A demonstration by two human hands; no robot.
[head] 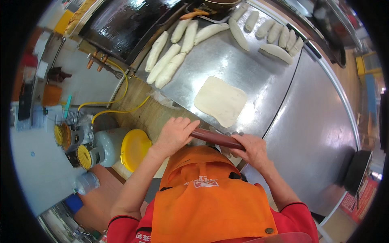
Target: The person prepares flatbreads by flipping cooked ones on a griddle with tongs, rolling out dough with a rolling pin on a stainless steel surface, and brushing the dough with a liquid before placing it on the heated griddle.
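A dark red wooden rolling pin (217,138) is held near its two ends, close above the near edge of the steel worktable (261,94). My left hand (177,133) grips its left end and my right hand (250,148) its right end. Just beyond the pin, a flattened sheet of dough (221,100) lies on the steel, apart from the pin. Several long dough rolls (167,65) lie at the table's left edge. Shorter dough pieces (284,36) stand in a row at the far right, with a longer dough piece (276,53) in front of them.
A dark oily griddle (121,25) adjoins the table at the far left. A brush with an orange handle (194,13) lies by a metal bowl. Yellow hoses (121,111), a gas cylinder (109,144) and a yellow tub (135,150) are at left; a black pan (357,173) is at right.
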